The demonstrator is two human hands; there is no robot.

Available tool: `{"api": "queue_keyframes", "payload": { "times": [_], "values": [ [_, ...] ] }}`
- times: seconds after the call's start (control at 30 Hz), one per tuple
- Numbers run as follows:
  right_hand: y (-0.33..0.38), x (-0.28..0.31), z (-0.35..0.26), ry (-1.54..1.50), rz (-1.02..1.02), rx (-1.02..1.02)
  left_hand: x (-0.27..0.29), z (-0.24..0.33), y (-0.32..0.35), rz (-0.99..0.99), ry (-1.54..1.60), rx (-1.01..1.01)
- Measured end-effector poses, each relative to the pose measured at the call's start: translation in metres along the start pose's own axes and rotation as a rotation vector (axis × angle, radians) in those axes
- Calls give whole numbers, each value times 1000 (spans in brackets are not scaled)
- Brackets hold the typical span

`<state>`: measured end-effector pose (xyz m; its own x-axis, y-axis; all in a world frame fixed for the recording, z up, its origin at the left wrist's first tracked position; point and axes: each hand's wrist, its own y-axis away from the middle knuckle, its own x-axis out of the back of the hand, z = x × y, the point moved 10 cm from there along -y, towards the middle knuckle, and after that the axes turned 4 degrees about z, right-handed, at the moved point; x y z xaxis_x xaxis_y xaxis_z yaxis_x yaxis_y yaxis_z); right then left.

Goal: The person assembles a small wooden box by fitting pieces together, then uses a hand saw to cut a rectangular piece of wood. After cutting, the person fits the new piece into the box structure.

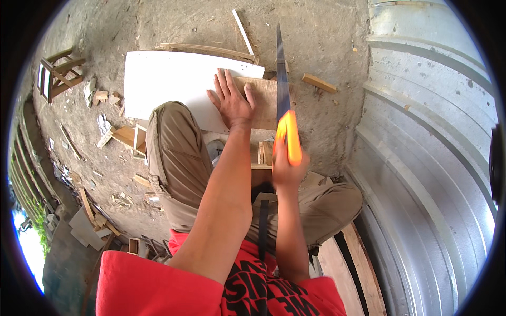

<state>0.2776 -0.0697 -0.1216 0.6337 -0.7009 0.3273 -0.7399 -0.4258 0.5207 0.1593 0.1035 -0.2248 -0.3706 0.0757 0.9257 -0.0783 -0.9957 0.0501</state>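
The right hand [289, 171] has its grip wrapped around an orange-handled handsaw [283, 97], blade at the right end of a wooden board [265, 100]. The left hand [235, 106] lies flat, open, across board and white panel [168, 84].

Orange-handled saw [284, 97] in the right fingers [281, 151], blade pointing forward beyond them; white panel [168, 79] flat under the left fingers [223, 83], brown board [265, 102] to their right.

We saw bold black capitals [246, 287] in rows on the front of the red shirt [158, 279], partly lost in folds.
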Motion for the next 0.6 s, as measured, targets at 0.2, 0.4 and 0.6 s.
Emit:
{"api": "queue_keyframes", "payload": {
  "times": [0.2, 0.4, 0.6],
  "values": [
    [41, 10, -5, 143, -19, -61, -1, -7, 0, 3, -19, 9],
    [131, 51, -29, 233, -104, 82, 3, -5, 1, -2, -26, 6],
    [145, 18, -45, 109, -138, 215, 4, 2, 1, -1, -18, -7]
  ]
}}
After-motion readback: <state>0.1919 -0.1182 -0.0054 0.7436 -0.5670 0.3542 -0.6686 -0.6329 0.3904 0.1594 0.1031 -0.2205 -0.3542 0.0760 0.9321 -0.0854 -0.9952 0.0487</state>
